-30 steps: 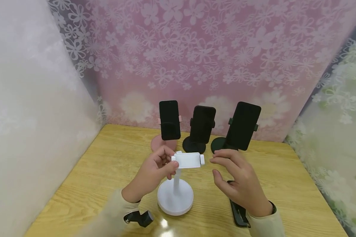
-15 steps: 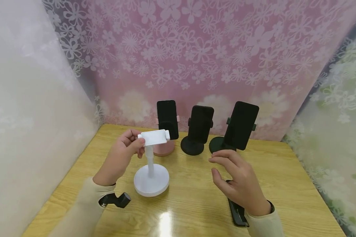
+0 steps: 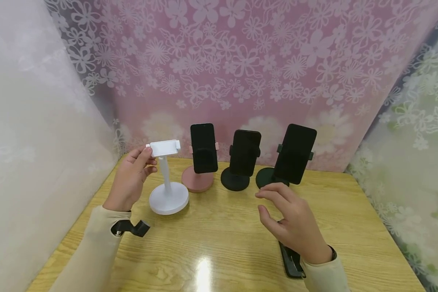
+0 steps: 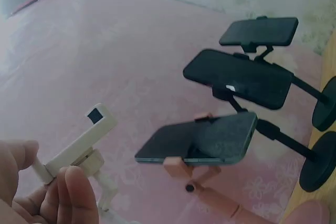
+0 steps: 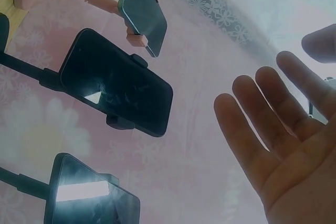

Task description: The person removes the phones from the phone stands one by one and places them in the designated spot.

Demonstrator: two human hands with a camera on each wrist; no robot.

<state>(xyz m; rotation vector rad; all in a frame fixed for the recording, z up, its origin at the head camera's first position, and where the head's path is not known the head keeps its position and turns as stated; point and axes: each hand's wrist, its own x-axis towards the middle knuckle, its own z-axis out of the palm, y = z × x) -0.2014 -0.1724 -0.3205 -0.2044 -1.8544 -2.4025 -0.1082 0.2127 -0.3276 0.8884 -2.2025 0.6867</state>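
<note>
I see the left hand (image 3: 129, 178) pinching the white phone stand (image 3: 166, 175), the relaxed right hand (image 3: 293, 219) right of that grip.

The white stand (image 3: 169, 198) looks to be smooth plastic with a soft sheen, the pink stand (image 3: 197, 181), black stand (image 3: 235, 181) and green stand (image 3: 264, 177) matt plastic, the phones (image 5: 115, 80) glossy and glass-like, the worktop (image 3: 230, 239) wood-grained and shiny, the backdrop (image 3: 237, 61) smooth printed cloth or film, and the sleeves (image 3: 91, 247) matt cloth.
</note>
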